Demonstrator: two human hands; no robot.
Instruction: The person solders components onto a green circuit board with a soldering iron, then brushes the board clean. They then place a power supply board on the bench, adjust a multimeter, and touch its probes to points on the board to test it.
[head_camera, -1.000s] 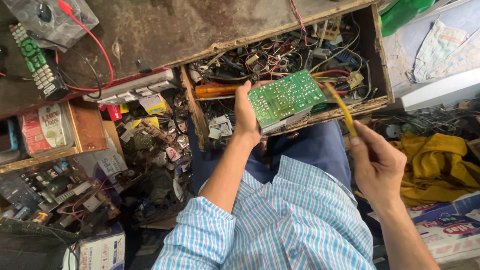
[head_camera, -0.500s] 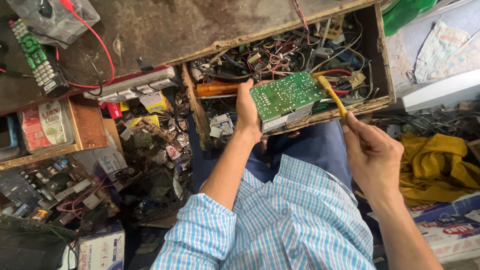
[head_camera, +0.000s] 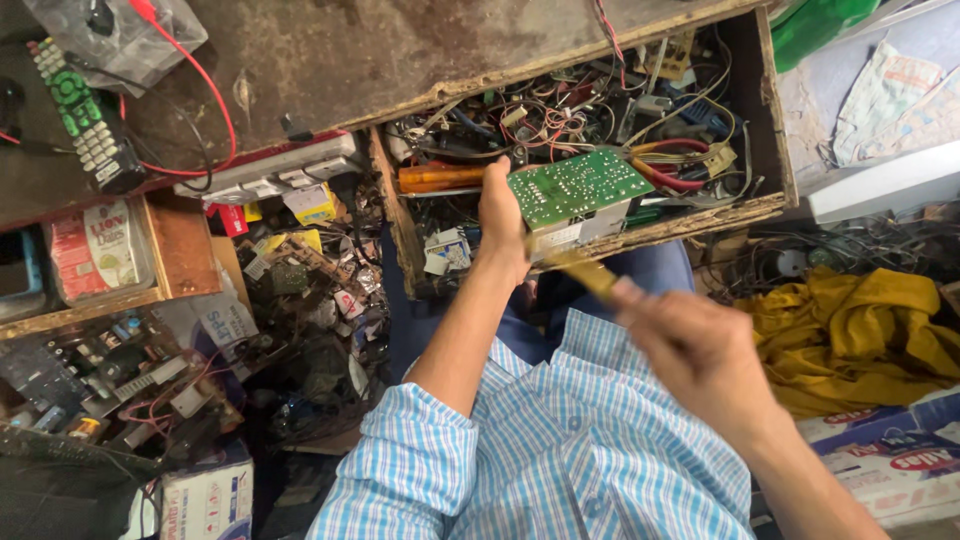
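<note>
Flat green rectangular circuit board (head_camera: 578, 187), centre frame over the open wooden drawer (head_camera: 768, 150), is gripped at its left edge by the left hand (head_camera: 503, 215). Judged light, stiff, fragile; best held by edges. A blurred yellow-handled tool (head_camera: 585, 272) is clasped by the right hand (head_camera: 700, 350).

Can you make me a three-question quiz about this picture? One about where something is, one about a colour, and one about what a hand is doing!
1. Where is the remote control?
A. top left, on the worktop
B. in the drawer
C. on the yellow cloth

2. What colour is the circuit board?
A. blue
B. green
C. white

3. What is the left hand doing?
A. resting flat
B. holding the board's edge
C. pointing upward

Answers: 1 A, it lies beside the red wire. 2 B, its face is green. 3 B, the fingers wrap its left edge over the drawer.
</note>
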